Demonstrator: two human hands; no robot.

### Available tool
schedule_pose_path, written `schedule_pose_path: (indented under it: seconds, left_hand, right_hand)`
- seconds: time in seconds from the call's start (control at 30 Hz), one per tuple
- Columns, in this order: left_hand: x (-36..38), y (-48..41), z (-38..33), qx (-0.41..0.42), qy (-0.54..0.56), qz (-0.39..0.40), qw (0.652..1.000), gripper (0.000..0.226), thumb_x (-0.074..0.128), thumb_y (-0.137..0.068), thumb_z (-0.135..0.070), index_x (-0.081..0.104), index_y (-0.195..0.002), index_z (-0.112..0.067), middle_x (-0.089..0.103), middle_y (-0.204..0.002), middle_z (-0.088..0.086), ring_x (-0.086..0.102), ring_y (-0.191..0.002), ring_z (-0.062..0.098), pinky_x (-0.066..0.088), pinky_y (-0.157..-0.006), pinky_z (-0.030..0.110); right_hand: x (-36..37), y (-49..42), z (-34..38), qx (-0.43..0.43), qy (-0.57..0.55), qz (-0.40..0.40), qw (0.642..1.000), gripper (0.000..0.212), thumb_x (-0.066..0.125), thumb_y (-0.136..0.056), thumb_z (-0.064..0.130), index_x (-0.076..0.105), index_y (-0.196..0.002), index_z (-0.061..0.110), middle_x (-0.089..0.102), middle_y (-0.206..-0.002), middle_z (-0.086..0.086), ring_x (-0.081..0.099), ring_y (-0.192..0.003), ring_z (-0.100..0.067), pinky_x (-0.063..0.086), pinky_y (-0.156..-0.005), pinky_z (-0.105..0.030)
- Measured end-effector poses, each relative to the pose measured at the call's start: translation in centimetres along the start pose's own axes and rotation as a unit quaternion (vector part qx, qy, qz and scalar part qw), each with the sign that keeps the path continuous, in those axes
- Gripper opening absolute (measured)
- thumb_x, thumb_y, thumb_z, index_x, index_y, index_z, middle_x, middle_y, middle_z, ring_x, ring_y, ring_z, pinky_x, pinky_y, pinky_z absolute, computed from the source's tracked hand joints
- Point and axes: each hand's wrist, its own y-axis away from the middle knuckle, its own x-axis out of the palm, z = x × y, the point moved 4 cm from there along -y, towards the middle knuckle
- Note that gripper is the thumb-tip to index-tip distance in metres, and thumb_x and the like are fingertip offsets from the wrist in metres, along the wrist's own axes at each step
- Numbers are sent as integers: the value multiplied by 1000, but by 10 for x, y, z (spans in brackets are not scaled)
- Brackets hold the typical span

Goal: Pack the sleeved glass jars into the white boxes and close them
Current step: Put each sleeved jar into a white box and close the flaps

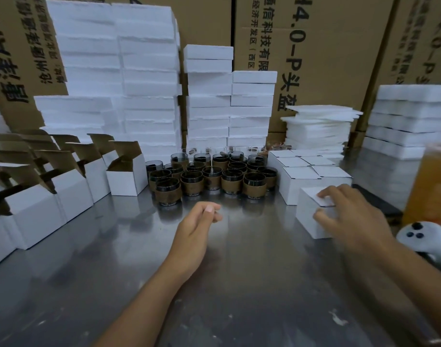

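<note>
Parking a box (308, 221) beside packed boxes (302, 181), right hand (354, 214) clasps it in its grip; left hand (197, 226) (grip loose, empty) waits by jars (209, 176).

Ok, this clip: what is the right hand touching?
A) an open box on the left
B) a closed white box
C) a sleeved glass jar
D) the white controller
B: the right hand grips a closed white box, fingers on its lid, thumb against its side.
</note>
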Motion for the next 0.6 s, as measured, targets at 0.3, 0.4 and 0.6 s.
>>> schedule_pose_path:
  seconds: [0.3, 0.4, 0.6]
  left_hand:
    - [0, 0, 1, 1, -15, 0, 1000, 26, 36, -99, -28, 62, -95, -26, 65, -89, -6, 59, -91, 3, 43, -91, 31]
    - [2, -1, 2, 3, -25, 9, 1000, 25, 38, -98, -29, 63, -94, -25, 65, -88, -7, 59, -89, 0, 44, -89, 30]
    - [4, -1, 1, 1, -28, 14, 1000, 26, 38, -98, -28, 63, -92, -22, 64, -87, -6, 58, -85, -3, 44, -84, 23]
  right_hand:
    - [4, -23, -47, 89, 48, 30, 994, 36, 45, -90, 35, 46, -124, 22, 47, -128, -5, 45, -113, -25, 34, -74, -35]
    - [8, -27, -51, 88, 42, 32, 995, 37, 41, -94, 29, 44, -130, 18, 46, -134, -8, 44, -118, -27, 38, -85, -39]
    - [12, -31, -52, 63, 44, 63, 995, 40, 33, -100, 29, 38, -138, 18, 35, -148, -6, 25, -140, -23, 29, -108, -47]
